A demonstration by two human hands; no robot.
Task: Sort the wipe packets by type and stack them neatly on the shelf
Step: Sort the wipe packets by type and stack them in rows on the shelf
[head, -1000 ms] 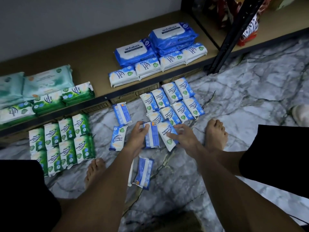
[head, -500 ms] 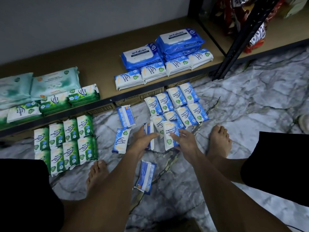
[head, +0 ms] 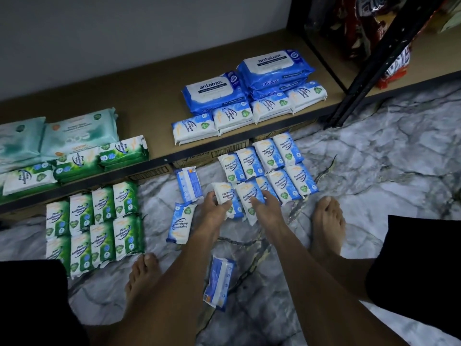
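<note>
1. The floor [head: 374, 171] is white-grey marble with dark, branching veins.
2. The small blue packets [head: 274, 156] are blue fading to white, each with a green shield badge and dark blue lettering.
3. The green packets [head: 102, 203] are green and white, with small blue round marks.
4. The large packs [head: 212, 92] are deep blue with a white label panel.
5. The pale packs [head: 79, 131] are mint green, mottled with white.
6. The shelf [head: 149, 96] is tan with a black front edge.
7. The wall [head: 124, 33] is plain light grey.
8. The shorts [head: 419, 258] are black.
9. The bags [head: 401, 68] are red and white.
</note>
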